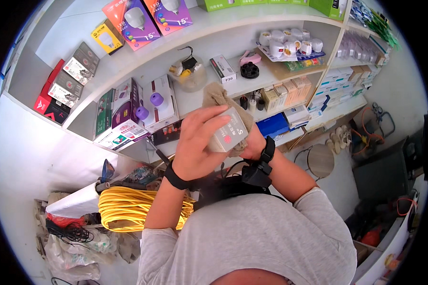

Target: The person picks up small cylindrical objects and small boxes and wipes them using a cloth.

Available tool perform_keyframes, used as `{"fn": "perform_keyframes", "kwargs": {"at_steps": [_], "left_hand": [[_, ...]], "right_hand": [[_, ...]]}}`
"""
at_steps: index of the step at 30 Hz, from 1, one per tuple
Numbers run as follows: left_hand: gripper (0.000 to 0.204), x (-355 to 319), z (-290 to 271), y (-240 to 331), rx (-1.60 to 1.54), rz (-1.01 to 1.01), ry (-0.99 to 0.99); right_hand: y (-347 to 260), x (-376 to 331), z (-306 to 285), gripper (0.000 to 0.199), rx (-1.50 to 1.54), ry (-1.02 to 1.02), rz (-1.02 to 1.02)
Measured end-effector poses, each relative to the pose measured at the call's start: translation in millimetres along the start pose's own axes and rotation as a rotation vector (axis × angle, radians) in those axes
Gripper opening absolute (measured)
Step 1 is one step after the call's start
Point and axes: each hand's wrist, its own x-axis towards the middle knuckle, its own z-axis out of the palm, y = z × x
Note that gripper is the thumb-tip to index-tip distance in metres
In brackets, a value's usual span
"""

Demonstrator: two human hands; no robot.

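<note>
My left hand [197, 145] is closed round a small grey-and-white carton [229, 134], holding it up in front of the shelves with the fingers across its side. Behind and beside the carton, my right hand [255, 144] has a brown-beige cloth [217, 94] bunched in it. The cloth lies against the carton's far side, and most of the right fingers are hidden behind the two. Similar grey-and-white boxes [65, 89] stand on the left shelf, alongside a red-and-black box [50, 97].
Bulb boxes [132, 21] line the upper shelf [233, 23]. Below are a clear tub [192, 78], a white box [222, 69] and white sockets [290, 42]. A coil of yellow hose or cable [128, 209] lies at my left. A round stool [320, 160] stands at right.
</note>
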Motion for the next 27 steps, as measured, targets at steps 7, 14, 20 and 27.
{"fn": "perform_keyframes", "kwargs": {"at_steps": [7,14,20,27], "left_hand": [[0.065,-8.0,9.7,-13.0,-0.707,-0.401,0.236],[0.056,-18.0,2.7,-18.4,-0.256,-0.435,0.093],[0.063,-20.2,-7.9,-12.9,0.002,-0.471,0.102],[0.053,-32.4,-14.8,-16.8,-0.428,-0.584,0.284]], "right_hand": [[4.7,1.4,10.1,0.044,-0.049,0.131,0.028],[-1.9,4.0,16.7,0.039,0.279,0.164,0.090],[-1.0,-9.2,23.4,0.042,-0.236,0.209,-0.109],[-15.7,-13.8,7.6,0.061,-0.107,-0.189,-0.153]]}}
